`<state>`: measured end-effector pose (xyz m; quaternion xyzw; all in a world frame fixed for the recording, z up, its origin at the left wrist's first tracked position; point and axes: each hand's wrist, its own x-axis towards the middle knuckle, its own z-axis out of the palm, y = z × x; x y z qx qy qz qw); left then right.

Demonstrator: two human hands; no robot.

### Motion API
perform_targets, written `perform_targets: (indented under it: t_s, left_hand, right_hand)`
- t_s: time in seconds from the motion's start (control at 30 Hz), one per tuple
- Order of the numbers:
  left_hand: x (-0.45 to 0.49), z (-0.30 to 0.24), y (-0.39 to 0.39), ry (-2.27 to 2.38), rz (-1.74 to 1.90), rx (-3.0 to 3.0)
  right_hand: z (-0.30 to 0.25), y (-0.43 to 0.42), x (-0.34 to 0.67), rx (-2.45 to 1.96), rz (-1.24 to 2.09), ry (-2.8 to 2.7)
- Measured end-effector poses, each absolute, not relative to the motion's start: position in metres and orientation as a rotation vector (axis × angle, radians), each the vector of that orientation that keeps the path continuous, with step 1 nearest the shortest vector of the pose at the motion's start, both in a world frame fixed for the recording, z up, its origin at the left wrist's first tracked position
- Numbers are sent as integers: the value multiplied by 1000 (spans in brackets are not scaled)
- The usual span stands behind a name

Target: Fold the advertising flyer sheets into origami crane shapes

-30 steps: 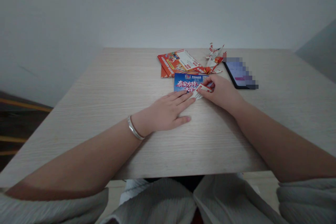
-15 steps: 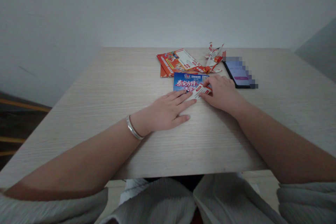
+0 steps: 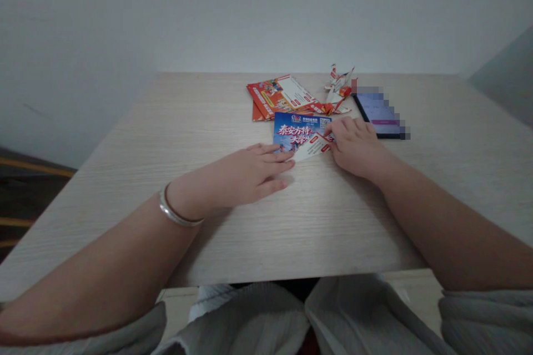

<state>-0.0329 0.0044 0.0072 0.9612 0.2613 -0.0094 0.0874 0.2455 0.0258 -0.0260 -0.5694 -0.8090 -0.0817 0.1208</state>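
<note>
A blue printed leaflet (image 3: pixel 287 125) lies on the table, its lower right corner folded over so a white flap (image 3: pixel 308 148) with red labels shows. My left hand (image 3: pixel 244 175), with a silver bangle on the wrist, rests with fingers stretched out; its fingertips touch the leaflet's lower left edge. At the other side my right hand (image 3: pixel 358 147) is closed, thumb and fingers pinched on the right end of the folded flap. Part of the leaflet's right side is hidden under those fingers.
Behind the leaflet lie several overlapping orange-red leaflets (image 3: pixel 277 97). A folded paper figure (image 3: pixel 339 89) stands to their right, beside a phone (image 3: pixel 381 113) with a lit screen. The pale wooden table (image 3: pixel 166 122) meets the wall at the back.
My left hand has slid left along the leaflet, uncovering more of the white flap. My right hand has stayed at the flap's right end, shifting only slightly.
</note>
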Motion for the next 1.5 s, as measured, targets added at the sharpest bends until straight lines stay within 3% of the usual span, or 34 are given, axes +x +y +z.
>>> perform_targets:
  t_s: [0.5, 0.77, 1.27, 1.5]
  left_hand:
    - [-33, 23, 6, 879, -41, 2921]
    - [-19, 17, 7, 1053, 101, 2908]
    - [-3, 2, 5, 1270, 684, 2965]
    - [-7, 9, 6, 1149, 656, 3110]
  right_hand:
    - [-18, 24, 245, -1646, -304, -2366]
    - [-5, 19, 223, -976, -94, -2655]
    - [4, 3, 195, -1085, -310, -2485]
    - [8, 1, 199, -1086, -321, -2469]
